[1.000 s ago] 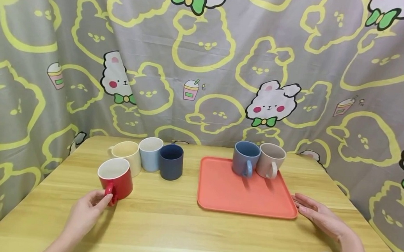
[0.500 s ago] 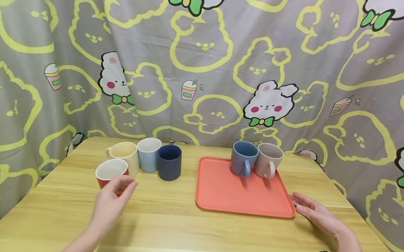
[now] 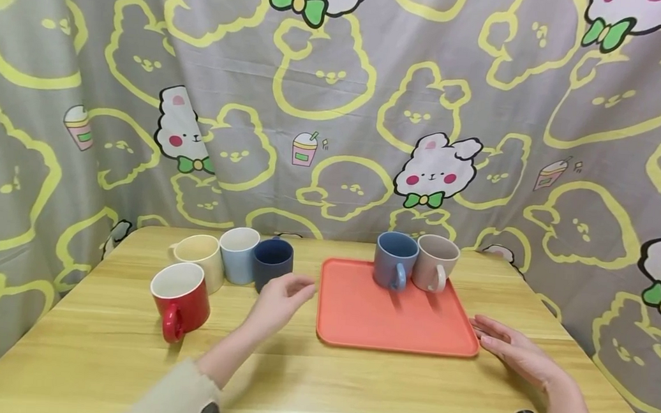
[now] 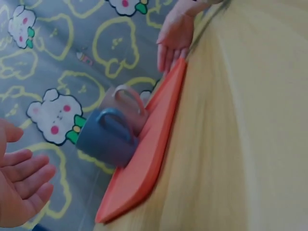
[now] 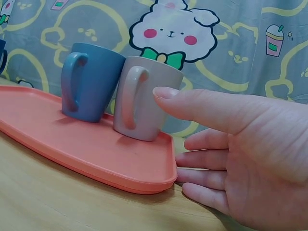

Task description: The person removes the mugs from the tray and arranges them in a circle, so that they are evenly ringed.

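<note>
Tray point(image 3: 388, 321) at the table's point(image 3: 352, 387) two o'clock bears a blue mug point(image 3: 388, 262) and grey mug point(image 3: 431, 265), four other mugs point(image 3: 188, 307) seemingly left to load toward nine, a relaxed, empty left hand point(image 3: 278, 300) between, and straight-fingered right hand point(image 3: 518, 355), gripping nothing, touching its four-o'clock edge.

The tray point(image 3: 368, 321) is flat and orange-red, with round corners. Two cups stand upright at its back: a blue cup point(image 3: 386, 265) and, close beside it on the right, a gray cup point(image 3: 429, 261). Their handles face the front. Left of the tray stand a dark blue cup point(image 3: 271, 266), a light blue cup point(image 3: 237, 257) and a yellow cup point(image 3: 212, 267). In front of the yellow one is a red cup point(image 3: 192, 302), white inside.
</note>
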A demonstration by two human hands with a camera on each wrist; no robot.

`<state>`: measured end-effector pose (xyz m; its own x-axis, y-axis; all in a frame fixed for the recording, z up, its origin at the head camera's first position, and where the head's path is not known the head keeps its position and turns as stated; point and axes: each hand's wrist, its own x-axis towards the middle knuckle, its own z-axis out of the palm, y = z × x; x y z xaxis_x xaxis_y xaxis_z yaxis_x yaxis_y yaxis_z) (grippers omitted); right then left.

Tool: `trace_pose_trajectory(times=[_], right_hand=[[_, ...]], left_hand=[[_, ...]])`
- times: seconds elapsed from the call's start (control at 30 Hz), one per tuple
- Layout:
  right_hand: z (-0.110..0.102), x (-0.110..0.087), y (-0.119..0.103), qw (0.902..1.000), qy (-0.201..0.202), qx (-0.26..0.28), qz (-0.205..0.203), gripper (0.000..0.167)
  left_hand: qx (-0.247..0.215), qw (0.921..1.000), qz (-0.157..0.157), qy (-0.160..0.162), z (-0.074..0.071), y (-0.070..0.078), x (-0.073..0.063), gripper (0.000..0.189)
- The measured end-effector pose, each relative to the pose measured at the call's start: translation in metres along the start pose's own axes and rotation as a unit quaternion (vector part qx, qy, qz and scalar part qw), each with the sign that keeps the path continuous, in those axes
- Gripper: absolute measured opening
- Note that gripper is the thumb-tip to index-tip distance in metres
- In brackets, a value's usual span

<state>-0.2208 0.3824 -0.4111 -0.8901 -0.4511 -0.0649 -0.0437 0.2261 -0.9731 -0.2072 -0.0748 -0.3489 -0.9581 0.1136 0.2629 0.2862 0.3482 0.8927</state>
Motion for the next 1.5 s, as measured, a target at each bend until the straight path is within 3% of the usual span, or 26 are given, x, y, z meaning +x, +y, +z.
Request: trace_pose_trajectory(times=[0.23, 0.47, 0.7, 0.9, 1.13, 1.3, 1.5], right_hand=[[0.000, -0.002, -0.001, 1.0000, 0.003, -0.005, 0.004, 0.064], [0.000, -0.001, 0.000, 1.0000, 0.006, -0.002, 0.005, 0.064], [-0.001, 0.000, 0.000, 1.0000, -0.002, 0.002, 0.008, 0.064], [-0.002, 0.000, 0.001, 1.0000, -0.006, -0.002, -0.004, 0.063], [-0.001, 0.000, 0.004, 1.0000, -0.006, 0.002, -0.006, 0.061], [0.000, 0.000, 0.002, 1.0000, -0.001, 0.002, 0.000, 0.062], [0.001, -0.001, 0.001, 1.0000, 0.002, 0.000, -0.002, 0.063]], left_hand=[[-0.050, 0.9977, 0.000, -0.046, 0.037, 0.003, 0.035, 0.029], [-0.026, 0.9990, -0.019, -0.031, 0.068, 0.005, 0.062, 0.027], [-0.020, 0.9988, -0.039, -0.019, 0.098, -0.001, 0.079, 0.032], [-0.012, 0.9978, -0.058, -0.031, 0.123, -0.005, 0.087, 0.039], [-0.006, 0.9975, -0.039, -0.058, 0.149, -0.003, 0.085, 0.037], [-0.040, 0.9972, -0.044, -0.046, 0.160, 0.002, 0.085, 0.032], [-0.094, 0.9914, -0.088, -0.021, 0.171, 0.005, 0.087, 0.028]])
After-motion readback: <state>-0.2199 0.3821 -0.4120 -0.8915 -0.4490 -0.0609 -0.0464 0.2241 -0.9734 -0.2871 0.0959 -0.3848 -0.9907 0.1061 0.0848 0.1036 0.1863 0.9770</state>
